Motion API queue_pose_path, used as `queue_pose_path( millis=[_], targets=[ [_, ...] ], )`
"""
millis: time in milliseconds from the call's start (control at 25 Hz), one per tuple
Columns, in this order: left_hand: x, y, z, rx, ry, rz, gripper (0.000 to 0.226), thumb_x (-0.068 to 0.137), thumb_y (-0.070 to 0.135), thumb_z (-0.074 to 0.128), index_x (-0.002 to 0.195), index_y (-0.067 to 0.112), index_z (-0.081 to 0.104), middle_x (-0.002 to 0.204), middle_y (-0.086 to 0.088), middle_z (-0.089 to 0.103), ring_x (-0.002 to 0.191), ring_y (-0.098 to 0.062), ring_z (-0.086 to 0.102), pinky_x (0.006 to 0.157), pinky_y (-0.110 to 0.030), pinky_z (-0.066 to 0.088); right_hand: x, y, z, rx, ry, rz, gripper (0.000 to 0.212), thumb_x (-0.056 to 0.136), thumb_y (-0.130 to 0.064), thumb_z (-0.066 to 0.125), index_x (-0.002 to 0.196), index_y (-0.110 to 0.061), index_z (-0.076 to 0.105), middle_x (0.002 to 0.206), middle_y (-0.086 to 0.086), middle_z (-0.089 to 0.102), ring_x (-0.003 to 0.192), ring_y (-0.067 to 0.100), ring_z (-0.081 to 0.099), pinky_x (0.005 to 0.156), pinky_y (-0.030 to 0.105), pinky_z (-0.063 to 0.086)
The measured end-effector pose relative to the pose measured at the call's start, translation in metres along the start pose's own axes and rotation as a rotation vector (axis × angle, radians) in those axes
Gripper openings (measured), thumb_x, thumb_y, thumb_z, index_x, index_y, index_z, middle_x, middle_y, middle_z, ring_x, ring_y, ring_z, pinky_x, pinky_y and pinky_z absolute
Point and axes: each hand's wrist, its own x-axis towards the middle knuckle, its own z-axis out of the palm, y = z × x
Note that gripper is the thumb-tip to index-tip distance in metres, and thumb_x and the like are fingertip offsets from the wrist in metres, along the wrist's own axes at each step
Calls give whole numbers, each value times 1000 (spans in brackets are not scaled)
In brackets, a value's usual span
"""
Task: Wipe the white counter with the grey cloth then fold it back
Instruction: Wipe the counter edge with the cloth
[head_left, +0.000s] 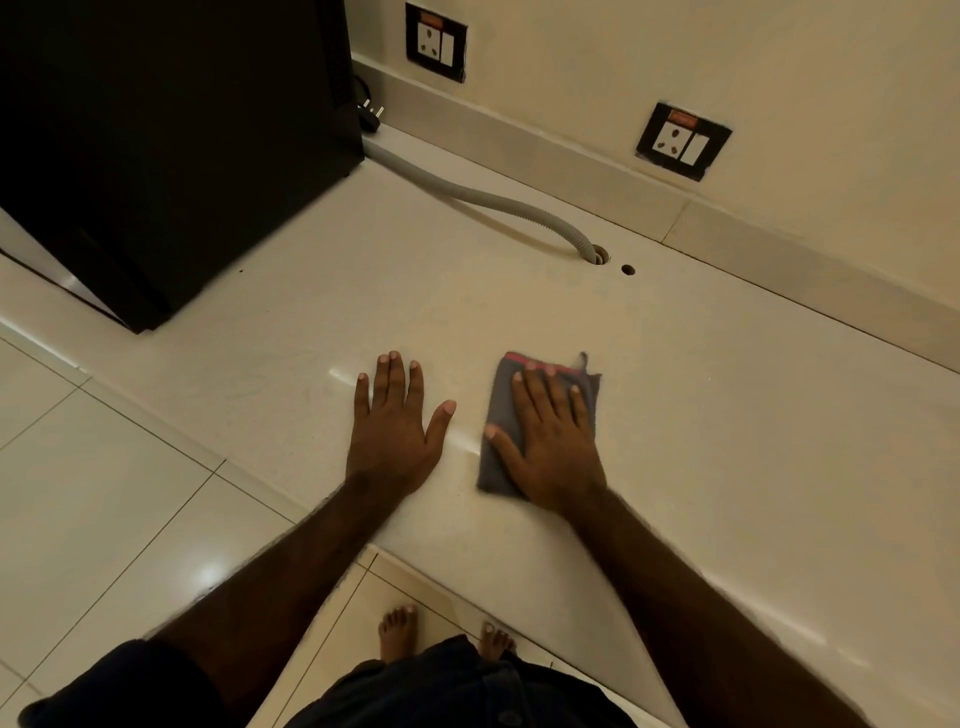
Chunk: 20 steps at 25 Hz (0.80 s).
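A folded grey cloth (500, 415) with a red stripe along its far edge lies flat on the white counter (727, 415). My right hand (550, 441) is pressed palm-down on top of it, fingers spread, covering most of the cloth. My left hand (395, 421) rests flat on the bare counter to the left of the cloth, fingers apart and holding nothing. Both hands sit near the counter's front edge.
A tall black appliance (171, 145) stands on the counter at the back left. A grey corrugated hose (483, 197) runs from behind it into a hole (600, 255), with a smaller hole (628, 269) beside. Two wall sockets (683, 141) and a loose plug (370, 118) are behind.
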Motion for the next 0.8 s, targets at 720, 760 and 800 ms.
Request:
queue_pose_path(
  millis=[720,760,800],
  targets=[
    [1,0,1,11,9,-1,89,99,72,1,166,15,1,175,-12,-6,162,-26,-11,132,-52,-3,-44,-14,19,-8,42,-64,88,105,-77,16,172,-23,-3,182,1,-9,168,22,-13,136,50,-7],
    [1,-1,1,13,6,-1,88,99,72,3,166,15,0,175,-11,-7,162,-26,-12,131,-52,-4,-58,0,21,-9,46,-73,87,106,-77,18,173,-25,-2,182,-1,-8,168,19,-13,135,48,-6],
    [0,-1,1,12,5,0,88,100,72,4,166,15,0,175,-11,-8,162,-26,-13,131,-52,-4,-65,18,18,-12,44,-55,87,106,-77,18,173,-25,-2,182,-2,-7,168,18,-12,136,48,-5]
  ],
)
